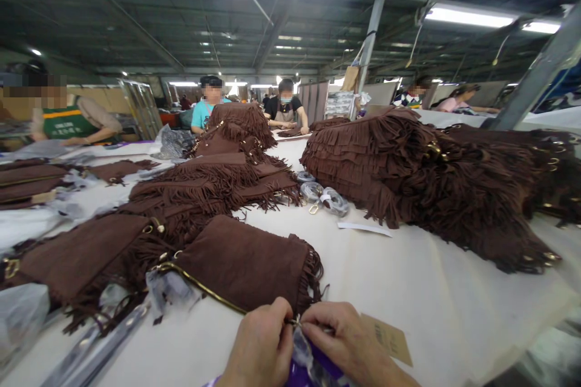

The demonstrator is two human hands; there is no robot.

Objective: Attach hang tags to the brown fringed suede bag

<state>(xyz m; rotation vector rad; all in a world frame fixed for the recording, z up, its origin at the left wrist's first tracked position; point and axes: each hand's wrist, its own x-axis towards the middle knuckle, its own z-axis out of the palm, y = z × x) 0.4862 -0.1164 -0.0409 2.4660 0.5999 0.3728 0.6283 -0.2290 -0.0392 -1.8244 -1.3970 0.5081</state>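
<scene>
A brown fringed bag [245, 260] with a gold zipper lies on the white table [436, 302] just in front of me. At its near right corner, my left hand [263, 341] and my right hand [340, 335] pinch close together. Between their fingertips is a small pale fastening, too small to make out, with clear plastic [303, 351] hanging below it. Purple cloth shows beneath the hands. Beside my right hand lies a tan card tag [390, 338].
Brown fringed bags are piled at the right [385, 163], centre and left [86, 251]. Wrapped straps [334, 201] and a white paper strip [364, 229] lie mid-table. Several people work beyond, one in a green apron [68, 121]. A metal post [540, 72] stands at right.
</scene>
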